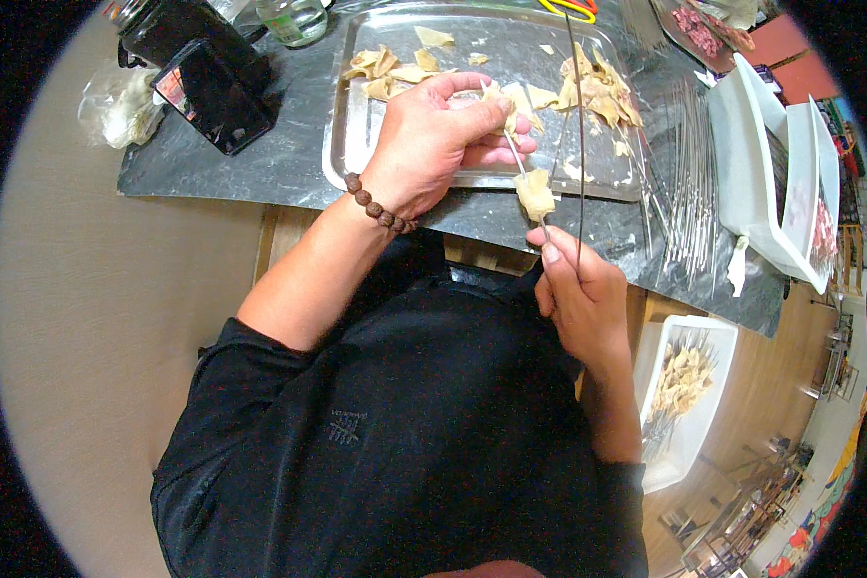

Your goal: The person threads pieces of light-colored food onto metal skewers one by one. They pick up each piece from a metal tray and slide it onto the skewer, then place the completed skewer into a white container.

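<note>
My right hand (pixel 585 292) grips the lower end of a metal skewer (pixel 515 155) between thumb and forefinger. Threaded low on it, just above that hand, is a folded pale yellow food piece (pixel 535 195). At the skewer's upper end, the thumb and fingers of my left hand (pixel 455 119) pinch another pale food piece (pixel 511 108); the tip shows beside it. A dark, thin skewer (pixel 581 159) also rises from my right hand. Both hands are over the near edge of a steel tray (pixel 404 160), where more pale pieces (pixel 600 90) lie in loose heaps.
Bare metal skewers (pixel 690 195) lie right of the tray, beside white plastic bins (pixel 744 173). A lower white bin (pixel 722 339) contains loaded skewers. Leftward are a smartphone (pixel 217 101), a dark container (pixel 188 29) and a glass jar (pixel 292 22). Yellow-handled scissors (pixel 571 11) lie at the far edge.
</note>
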{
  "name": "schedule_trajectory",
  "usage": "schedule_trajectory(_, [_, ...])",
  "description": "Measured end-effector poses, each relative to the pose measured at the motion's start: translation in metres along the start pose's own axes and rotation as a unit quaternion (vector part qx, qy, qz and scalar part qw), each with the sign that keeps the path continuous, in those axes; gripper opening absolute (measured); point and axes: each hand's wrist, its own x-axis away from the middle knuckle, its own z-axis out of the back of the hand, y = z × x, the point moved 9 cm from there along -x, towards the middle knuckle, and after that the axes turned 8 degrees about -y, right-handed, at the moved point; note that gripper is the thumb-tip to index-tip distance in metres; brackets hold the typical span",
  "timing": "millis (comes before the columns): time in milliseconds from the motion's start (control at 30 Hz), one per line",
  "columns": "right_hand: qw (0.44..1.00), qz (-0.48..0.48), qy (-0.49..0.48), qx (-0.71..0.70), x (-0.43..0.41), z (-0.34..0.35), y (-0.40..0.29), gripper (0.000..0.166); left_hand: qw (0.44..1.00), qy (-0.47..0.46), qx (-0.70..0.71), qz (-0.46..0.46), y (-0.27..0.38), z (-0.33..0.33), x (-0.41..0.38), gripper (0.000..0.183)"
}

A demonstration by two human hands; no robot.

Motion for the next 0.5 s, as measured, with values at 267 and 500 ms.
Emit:
schedule_trajectory(267, [0.998, 0.04, 0.022, -0.051, -0.016, -0.003, -0.015, 0.028, 0.999, -0.027, -0.031, 0.017, -0.004, -0.005, -0.001, 0.044])
schedule_trajectory(500, [0.98, 0.058, 0.037, -0.188, -0.037, -0.004, -0.012, 0.026, 0.995, 0.033, -0.097, 0.014, 0.015, 0.002, -0.004, 0.05])
